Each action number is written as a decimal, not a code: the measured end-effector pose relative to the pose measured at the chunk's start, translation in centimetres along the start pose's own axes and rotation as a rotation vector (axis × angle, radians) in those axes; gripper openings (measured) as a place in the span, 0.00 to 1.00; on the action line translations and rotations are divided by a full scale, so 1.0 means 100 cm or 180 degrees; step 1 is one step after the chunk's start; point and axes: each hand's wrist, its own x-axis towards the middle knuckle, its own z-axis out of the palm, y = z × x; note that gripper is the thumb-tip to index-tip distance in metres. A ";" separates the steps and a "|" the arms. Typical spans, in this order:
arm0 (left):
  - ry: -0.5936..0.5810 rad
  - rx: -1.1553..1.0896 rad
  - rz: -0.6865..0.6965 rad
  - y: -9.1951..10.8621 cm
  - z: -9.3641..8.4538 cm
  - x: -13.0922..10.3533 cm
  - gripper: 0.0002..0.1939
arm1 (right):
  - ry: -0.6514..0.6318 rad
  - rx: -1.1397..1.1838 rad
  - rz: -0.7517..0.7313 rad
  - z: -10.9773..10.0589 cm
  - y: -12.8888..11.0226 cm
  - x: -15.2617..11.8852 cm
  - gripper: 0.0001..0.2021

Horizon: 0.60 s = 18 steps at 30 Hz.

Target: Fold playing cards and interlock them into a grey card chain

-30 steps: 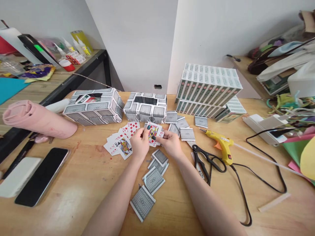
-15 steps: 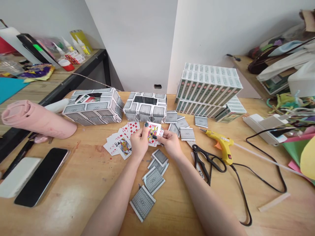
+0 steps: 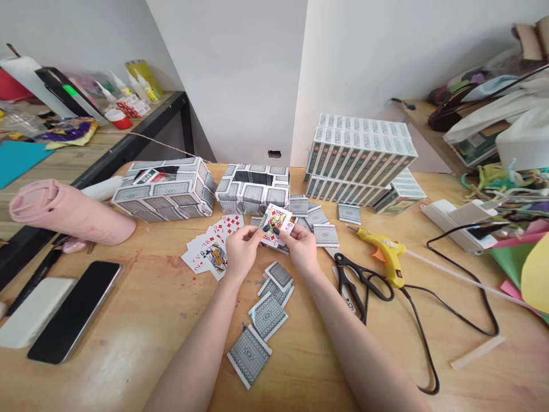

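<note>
My left hand (image 3: 242, 250) and my right hand (image 3: 302, 250) meet over the middle of the table, both closed on playing cards (image 3: 275, 221). A red jack faces up in front, tilted, with another card's edge showing behind it at the right. Both thumbs press on the lower part of the jack. Left of my left hand, face-up cards (image 3: 217, 254) lie fanned out. Folded card pieces with grey patterned backs (image 3: 268, 315) lie in a line between my forearms. More grey pieces (image 3: 326, 234) rest beyond my right hand.
Two card-covered boxes (image 3: 167, 197) stand at the back, beside stacked card packs (image 3: 360, 154). To the right lie black scissors (image 3: 364, 280) and a yellow glue gun (image 3: 388, 257) with its cord. A phone (image 3: 75, 312) and a pink roll (image 3: 72, 212) are at the left.
The jack has risen slightly and tilted clockwise. My left thumb has come down from the card's top edge to its lower part, beside the right thumb.
</note>
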 end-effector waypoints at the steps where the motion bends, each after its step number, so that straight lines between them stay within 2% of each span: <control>1: 0.0018 0.0067 0.0006 0.001 0.000 0.000 0.13 | 0.0004 -0.0006 0.0015 0.000 0.000 0.000 0.14; 9: -0.0008 0.0315 0.0021 0.006 -0.003 -0.003 0.12 | -0.0011 -0.0064 0.0116 0.000 0.000 0.000 0.15; 15: -0.0283 -0.0063 -0.0172 0.003 -0.003 -0.001 0.14 | -0.0189 0.0012 0.0032 -0.002 0.000 0.000 0.13; 18: -0.0289 -0.0149 -0.0132 -0.001 -0.003 0.001 0.14 | -0.0250 -0.0016 0.0010 -0.002 0.000 0.000 0.13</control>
